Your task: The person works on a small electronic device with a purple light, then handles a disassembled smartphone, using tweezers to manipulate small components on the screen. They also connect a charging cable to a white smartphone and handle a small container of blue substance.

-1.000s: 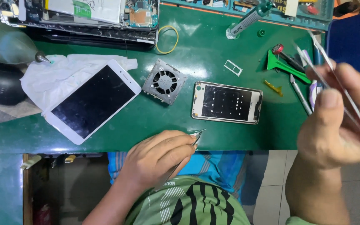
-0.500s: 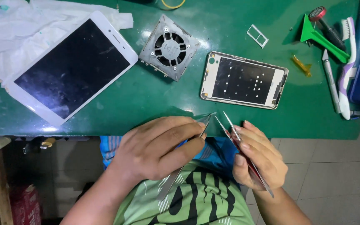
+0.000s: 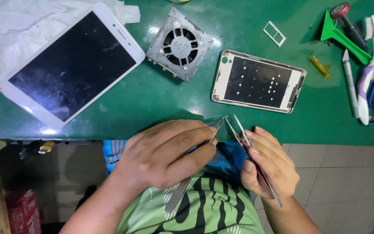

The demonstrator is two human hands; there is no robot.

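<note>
At far left we see a white smartphone with a dusty black screen (image 3: 72, 69) lying on the green worktop (image 3: 152, 99), partly over crumpled white paper (image 3: 18, 26). Beside it sits a square grey metal cooling fan (image 3: 179, 44), then an opened phone frame with a perforated black plate (image 3: 258, 81). At the near edge, our left hand (image 3: 165, 156) grips slim silver tweezers (image 3: 191, 173), while our right hand (image 3: 269, 162) clasps a second pair of pointed tweezers (image 3: 252, 151); their tips nearly meet. A green plastic pry tool (image 3: 340, 34) lies far right.
</note>
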